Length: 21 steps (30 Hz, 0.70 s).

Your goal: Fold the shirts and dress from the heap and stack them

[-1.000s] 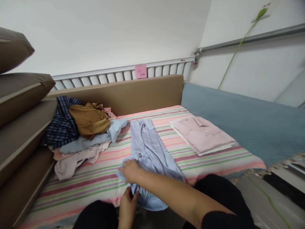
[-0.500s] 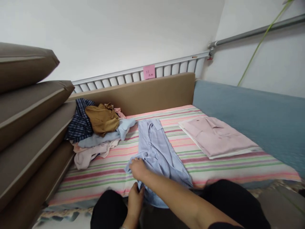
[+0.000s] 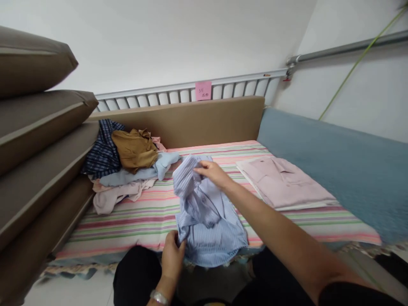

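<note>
Striped bedding (image 3: pixel 127 229) carries a clothes heap (image 3: pixel 135 151) at left and a folded pink garment (image 3: pixel 287 182) at right, tan backboard (image 3: pixel 213 121) behind. Between them lies a blue striped shirt (image 3: pixel 212 238), the left hand (image 3: pixel 172 255) pinching its near left edge, the right hand (image 3: pixel 215 174) gripping a lifted fold (image 3: pixel 187 176).

A light-blue garment (image 3: pixel 210 238) with fine, pale stripes lies lengthwise on the striped cover (image 3: pixel 127 229), its lower end at the front edge. It is only partly spread out: the near portion is fairly flat and broad, ending in a curved hem with a dotted, openwork-looking band just above it. The middle is bunched into loose, deep creases, and at the far left a section stands raised in a soft fold.
</note>
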Each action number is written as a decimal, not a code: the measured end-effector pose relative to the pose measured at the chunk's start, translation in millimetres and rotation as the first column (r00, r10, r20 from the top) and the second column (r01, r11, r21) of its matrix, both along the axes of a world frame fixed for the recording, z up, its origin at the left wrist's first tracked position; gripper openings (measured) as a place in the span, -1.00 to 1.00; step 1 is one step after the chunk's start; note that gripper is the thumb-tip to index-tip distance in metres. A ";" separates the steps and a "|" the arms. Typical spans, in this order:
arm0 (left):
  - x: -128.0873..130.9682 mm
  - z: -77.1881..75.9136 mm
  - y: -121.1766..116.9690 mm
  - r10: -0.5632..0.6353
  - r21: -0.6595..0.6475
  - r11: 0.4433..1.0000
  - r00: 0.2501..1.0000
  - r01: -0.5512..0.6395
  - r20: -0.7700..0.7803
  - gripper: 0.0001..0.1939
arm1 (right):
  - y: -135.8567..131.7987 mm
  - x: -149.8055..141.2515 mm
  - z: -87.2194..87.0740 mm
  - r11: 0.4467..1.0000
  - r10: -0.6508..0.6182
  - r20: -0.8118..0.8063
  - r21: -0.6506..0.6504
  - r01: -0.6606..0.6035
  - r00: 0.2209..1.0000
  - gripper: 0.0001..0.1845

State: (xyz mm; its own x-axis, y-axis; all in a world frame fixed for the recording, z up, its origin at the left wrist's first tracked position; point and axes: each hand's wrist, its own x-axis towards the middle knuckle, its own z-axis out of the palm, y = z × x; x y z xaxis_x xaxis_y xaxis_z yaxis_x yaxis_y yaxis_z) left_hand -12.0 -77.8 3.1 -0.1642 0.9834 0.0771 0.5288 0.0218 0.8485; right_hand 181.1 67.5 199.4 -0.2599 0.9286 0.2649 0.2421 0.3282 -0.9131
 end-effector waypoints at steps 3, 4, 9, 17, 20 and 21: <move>2.3 -3.6 1.7 0.039 0.058 0.998 0.995 -0.034 -0.090 -0.86 | -8.5 45.6 32.1 0.994 -0.050 -0.391 -0.107 0.009 0.919 -0.71; 2.6 -3.8 1.8 0.043 0.083 0.996 0.992 -0.033 -0.119 -0.89 | -10.4 56.7 40.0 0.991 -0.075 -0.443 -0.129 0.019 0.893 -0.69; 2.8 4.3 0.7 0.060 0.191 0.981 0.981 -0.025 -0.182 -0.97 | -3.8 80.3 76.1 0.994 -0.090 -0.451 -0.092 0.053 0.888 -0.65; 0.0 -7.7 -0.7 0.161 -0.034 0.987 0.968 -0.157 0.193 -0.78 | 23.2 97.7 133.6 0.983 -0.098 -0.599 0.067 0.171 0.795 -0.82; -2.1 -19.5 -5.2 0.185 -0.201 0.969 0.965 -0.147 0.188 -0.82 | 30.3 118.3 112.8 0.932 -0.319 -0.623 -0.068 0.356 0.714 -0.87; -3.0 -21.1 -6.8 0.178 -0.222 0.965 0.969 -0.138 0.171 -0.86 | 31.9 125.1 101.0 0.906 -0.395 -0.604 -0.133 0.401 0.692 -0.88</move>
State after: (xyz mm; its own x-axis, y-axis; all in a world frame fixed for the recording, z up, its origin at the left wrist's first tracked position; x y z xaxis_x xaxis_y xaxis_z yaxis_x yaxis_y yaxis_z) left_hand -15.0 -84.6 -18.0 -0.3110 0.9346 -0.1726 0.3357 0.2779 0.9000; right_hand 306.2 99.4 300.4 0.3513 0.9046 0.2416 -0.2484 0.3388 -0.9075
